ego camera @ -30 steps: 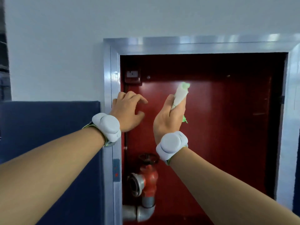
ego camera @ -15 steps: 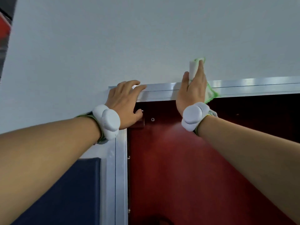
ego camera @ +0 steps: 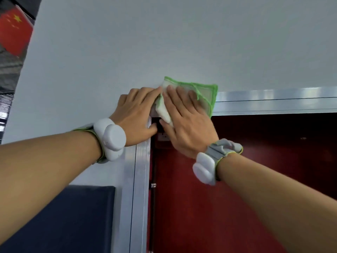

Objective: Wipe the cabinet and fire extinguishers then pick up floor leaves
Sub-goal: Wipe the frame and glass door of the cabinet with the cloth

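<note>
The cabinet has a silver metal frame [ego camera: 273,104] and a dark red inside [ego camera: 255,170]. A white cloth with a green edge [ego camera: 206,95] lies spread flat over the frame's top left corner. My right hand [ego camera: 186,123] presses the cloth against the frame with straight fingers. My left hand [ego camera: 135,115] rests flat on the same corner, its fingertips touching the cloth's left edge. No fire extinguisher or leaves are in view.
A white wall [ego camera: 164,42] runs above and left of the cabinet. A dark blue panel [ego camera: 69,216] sits low on the left, beside the frame's upright [ego camera: 138,198]. A red flag [ego camera: 12,35] shows at the top left.
The cloth was folded in my right hand; it is now spread open on the frame corner. My right hand has slid left to meet my left hand. The view has tilted up.
</note>
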Action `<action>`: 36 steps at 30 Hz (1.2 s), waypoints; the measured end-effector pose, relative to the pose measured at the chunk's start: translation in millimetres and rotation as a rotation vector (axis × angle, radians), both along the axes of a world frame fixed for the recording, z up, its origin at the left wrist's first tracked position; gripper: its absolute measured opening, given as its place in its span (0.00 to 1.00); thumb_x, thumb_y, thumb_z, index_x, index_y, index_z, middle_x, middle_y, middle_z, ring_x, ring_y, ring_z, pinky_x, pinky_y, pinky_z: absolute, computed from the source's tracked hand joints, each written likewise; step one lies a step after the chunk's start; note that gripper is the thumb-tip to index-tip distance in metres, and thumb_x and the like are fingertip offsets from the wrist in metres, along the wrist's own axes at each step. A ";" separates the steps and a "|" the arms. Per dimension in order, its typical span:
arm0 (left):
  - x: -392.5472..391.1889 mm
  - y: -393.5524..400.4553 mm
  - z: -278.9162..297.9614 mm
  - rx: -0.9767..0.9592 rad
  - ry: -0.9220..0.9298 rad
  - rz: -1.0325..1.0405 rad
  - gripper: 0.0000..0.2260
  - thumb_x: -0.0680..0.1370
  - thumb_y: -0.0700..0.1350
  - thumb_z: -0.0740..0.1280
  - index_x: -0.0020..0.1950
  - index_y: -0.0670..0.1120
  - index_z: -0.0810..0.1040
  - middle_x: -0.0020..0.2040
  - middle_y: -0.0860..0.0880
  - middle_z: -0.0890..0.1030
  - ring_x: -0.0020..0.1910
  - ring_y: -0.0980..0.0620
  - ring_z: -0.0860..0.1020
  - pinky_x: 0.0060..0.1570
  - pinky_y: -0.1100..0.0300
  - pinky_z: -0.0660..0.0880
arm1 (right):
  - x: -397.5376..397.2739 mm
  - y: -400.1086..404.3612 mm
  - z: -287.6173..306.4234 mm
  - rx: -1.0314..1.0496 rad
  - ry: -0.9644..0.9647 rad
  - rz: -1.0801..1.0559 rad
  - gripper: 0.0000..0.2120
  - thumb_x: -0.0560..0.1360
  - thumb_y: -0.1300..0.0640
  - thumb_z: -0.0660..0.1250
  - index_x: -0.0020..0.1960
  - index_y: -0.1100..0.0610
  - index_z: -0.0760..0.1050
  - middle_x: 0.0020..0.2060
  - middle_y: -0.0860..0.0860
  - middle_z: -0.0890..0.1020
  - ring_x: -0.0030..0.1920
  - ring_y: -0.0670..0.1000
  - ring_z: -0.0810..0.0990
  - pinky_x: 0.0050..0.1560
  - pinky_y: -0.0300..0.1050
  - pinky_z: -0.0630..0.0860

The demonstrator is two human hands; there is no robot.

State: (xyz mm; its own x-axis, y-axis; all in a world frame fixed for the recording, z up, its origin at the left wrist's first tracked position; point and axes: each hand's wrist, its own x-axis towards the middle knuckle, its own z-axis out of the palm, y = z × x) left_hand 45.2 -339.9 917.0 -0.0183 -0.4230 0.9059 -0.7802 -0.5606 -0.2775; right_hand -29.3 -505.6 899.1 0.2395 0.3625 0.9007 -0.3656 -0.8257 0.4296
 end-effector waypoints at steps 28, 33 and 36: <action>25.9 4.1 -3.3 -0.059 0.043 -0.367 0.38 0.71 0.45 0.62 0.80 0.52 0.55 0.69 0.59 0.71 0.69 0.54 0.66 0.67 0.59 0.54 | -5.1 -13.8 -8.7 0.447 -0.456 -0.022 0.31 0.81 0.44 0.47 0.80 0.56 0.51 0.79 0.60 0.51 0.79 0.63 0.46 0.77 0.63 0.44; 38.3 34.9 7.4 0.065 0.025 -0.348 0.39 0.71 0.43 0.60 0.81 0.52 0.50 0.74 0.56 0.69 0.71 0.53 0.66 0.71 0.59 0.57 | 48.4 42.5 -16.5 0.225 -0.259 0.026 0.31 0.80 0.44 0.51 0.80 0.56 0.55 0.79 0.60 0.53 0.79 0.63 0.47 0.78 0.62 0.44; 42.7 38.5 8.8 0.083 0.088 -0.377 0.40 0.71 0.43 0.59 0.81 0.52 0.48 0.75 0.53 0.67 0.72 0.53 0.65 0.73 0.56 0.60 | 23.5 20.1 -12.5 -0.087 -0.029 -0.059 0.29 0.82 0.44 0.50 0.80 0.55 0.55 0.79 0.57 0.55 0.79 0.62 0.48 0.77 0.62 0.48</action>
